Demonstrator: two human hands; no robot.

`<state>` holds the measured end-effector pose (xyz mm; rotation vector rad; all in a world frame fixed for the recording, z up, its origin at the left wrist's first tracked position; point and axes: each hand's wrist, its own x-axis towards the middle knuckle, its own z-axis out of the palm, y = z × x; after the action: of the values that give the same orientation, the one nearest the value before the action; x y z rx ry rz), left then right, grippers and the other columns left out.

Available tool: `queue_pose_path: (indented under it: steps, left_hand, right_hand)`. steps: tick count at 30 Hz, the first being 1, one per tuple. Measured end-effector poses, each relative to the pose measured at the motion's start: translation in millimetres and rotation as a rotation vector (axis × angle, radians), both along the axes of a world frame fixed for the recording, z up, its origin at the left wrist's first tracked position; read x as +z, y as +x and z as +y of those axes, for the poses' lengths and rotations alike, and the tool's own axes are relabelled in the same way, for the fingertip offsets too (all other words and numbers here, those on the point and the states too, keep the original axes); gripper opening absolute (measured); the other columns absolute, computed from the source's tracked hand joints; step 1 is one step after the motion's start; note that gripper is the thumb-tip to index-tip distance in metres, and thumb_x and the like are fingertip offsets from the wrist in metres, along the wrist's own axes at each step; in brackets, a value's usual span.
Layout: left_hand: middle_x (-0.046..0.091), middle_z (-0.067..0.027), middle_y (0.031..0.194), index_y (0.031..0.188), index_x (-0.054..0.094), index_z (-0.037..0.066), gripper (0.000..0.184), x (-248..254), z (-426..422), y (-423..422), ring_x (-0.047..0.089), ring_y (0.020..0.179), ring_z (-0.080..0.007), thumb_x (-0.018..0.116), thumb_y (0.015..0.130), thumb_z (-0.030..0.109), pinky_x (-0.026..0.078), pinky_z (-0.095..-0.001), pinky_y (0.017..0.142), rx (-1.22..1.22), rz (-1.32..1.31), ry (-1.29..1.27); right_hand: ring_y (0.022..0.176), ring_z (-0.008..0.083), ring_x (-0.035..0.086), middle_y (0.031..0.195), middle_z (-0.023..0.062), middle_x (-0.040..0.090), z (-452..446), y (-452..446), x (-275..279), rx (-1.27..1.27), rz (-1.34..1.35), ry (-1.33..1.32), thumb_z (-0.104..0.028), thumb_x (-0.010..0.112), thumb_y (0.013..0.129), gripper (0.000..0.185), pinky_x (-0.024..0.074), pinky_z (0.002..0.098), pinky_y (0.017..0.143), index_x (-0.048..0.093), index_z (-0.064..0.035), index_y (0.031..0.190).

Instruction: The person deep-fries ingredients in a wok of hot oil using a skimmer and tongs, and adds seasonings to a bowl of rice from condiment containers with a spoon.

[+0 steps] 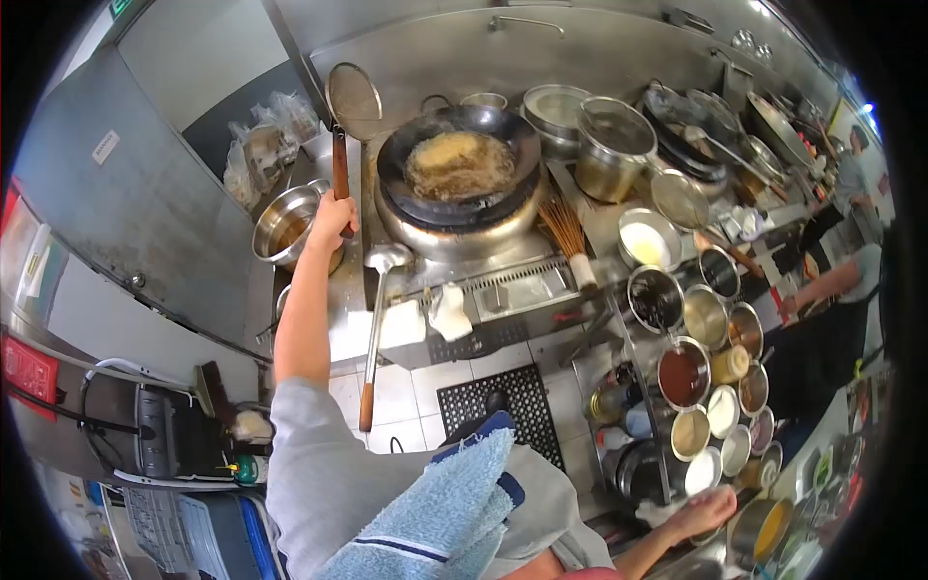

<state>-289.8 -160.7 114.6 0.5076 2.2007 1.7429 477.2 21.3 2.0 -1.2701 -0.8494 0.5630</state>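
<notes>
Whether the right hand, near a pot, holds anything — I cannot tell. The left hand is wrapped around the strainer's handle — its mesh lies beyond the fist, beside the wok (food there, partly obscured by bubbles).

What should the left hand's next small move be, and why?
Perhaps swing the strainer right, over the wok: the left hand holds the strainer by its wooden handle, just left of the wok, in which golden food sits in bubbling liquid.
</notes>
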Motion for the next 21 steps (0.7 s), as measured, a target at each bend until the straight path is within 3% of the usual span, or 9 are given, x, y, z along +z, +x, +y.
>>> queue_pose_path:
  steps: [3,5,6,9,13,15,18,21]
  left_hand:
    - [0.062,-0.0209,0.079,0.103,0.047,-0.005,0.026,-4.6,32.4,-45.1,0.061,0.055,-0.0279,0.048,0.08,0.008,0.049,-0.0364,0.049,0.27,0.306,-0.517]
    - [0.062,-0.0259,0.082,0.108,0.047,-0.008,0.033,-64.6,42.4,-115.9,0.063,0.056,-0.0312,0.045,0.08,0.009,0.05,-0.0384,0.051,0.275,0.404,-0.739]
    - [0.063,-0.0284,0.084,0.11,0.047,-0.009,0.036,-96.7,44.8,-151.7,0.065,0.057,-0.0328,0.044,0.079,0.009,0.051,-0.0394,0.051,0.27,0.454,-0.848]
    - [0.063,-0.0283,0.085,0.111,0.048,-0.009,0.036,-115.9,48.8,-193.4,0.065,0.059,-0.0319,0.044,0.08,0.01,0.049,-0.0405,0.049,0.069,-0.035,-0.85]
    - [0.055,-0.0121,0.067,0.108,0.047,-0.002,0.026,-26.6,7.9,-85.7,0.054,0.046,-0.022,0.045,0.085,0.009,0.042,-0.0349,0.041,0.063,0.071,-0.394]
    - [0.046,-0.0061,0.063,0.109,0.045,0.002,0.023,0.9,-4.2,-46.1,0.046,0.043,-0.0161,0.046,0.087,0.008,0.038,-0.0316,0.038,0.05,-0.069,-0.229]
    - [0.046,-0.0055,0.065,0.107,0.043,0.003,0.02,7.1,-5.9,-20.4,0.046,0.044,-0.0144,0.046,0.088,0.008,0.037,-0.0305,0.038,-0.029,-0.257,-0.06]
    - [0.047,-0.0058,0.068,0.102,0.043,0.005,0.015,-9.9,15.3,2.0,0.044,0.044,-0.0136,0.045,0.088,0.007,0.036,-0.0301,0.038,0.0,-0.028,-0.292]
  right_hand:
    - [0.048,0.0037,0.035,0.067,-0.0008,0.045,39.1,-120.1,29.0,0.434,-0.122,-0.004,-0.011,0.052,0.094,0.015,0.0259,0.0178,0.041,0.048,-0.0038,0.106]
    - [0.053,0.003,0.038,0.069,-0.0019,0.044,61.5,-173.1,52.5,0.729,-0.121,-0.016,-0.013,0.052,0.094,0.02,0.0264,0.0178,0.044,0.047,-0.0033,0.11]
    - [0.049,0.0032,0.037,0.071,-0.0005,0.046,70.2,-199.0,65.6,0.788,-0.11,-0.006,-0.007,0.051,0.094,0.022,0.0263,0.0182,0.041,0.044,-0.0032,0.114]
    - [0.05,0.0027,0.037,0.072,-0.0007,0.046,94.0,-245.1,86.4,0.899,-0.159,0.066,-0.005,0.05,0.094,0.022,0.0273,0.0175,0.042,0.044,-0.0027,0.115]
    - [0.05,0.0022,0.037,0.07,-0.0019,0.045,112.5,-249.6,62.7,0.961,-0.032,-0.049,-0.002,0.05,0.092,0.023,0.0274,0.0166,0.041,0.044,-0.0026,0.115]
    - [0.048,0.002,0.037,0.065,-0.0037,0.043,110.3,-256.9,48.3,0.899,-0.079,-0.212,-0.005,0.052,0.092,0.02,0.0275,0.0168,0.039,0.046,-0.0032,0.111]
    - [0.048,0.002,0.039,0.064,-0.0033,0.044,104.1,-278.9,29.1,0.945,-0.126,-0.27,-0.005,0.052,0.091,0.022,0.0282,0.0168,0.039,0.048,-0.0036,0.112]
    - [0.049,0.0024,0.041,0.065,-0.0026,0.048,101.3,-300.6,28.7,1.078,-0.129,-0.292,-0.004,0.054,0.09,0.022,0.0291,0.0171,0.04,0.049,-0.0036,0.111]
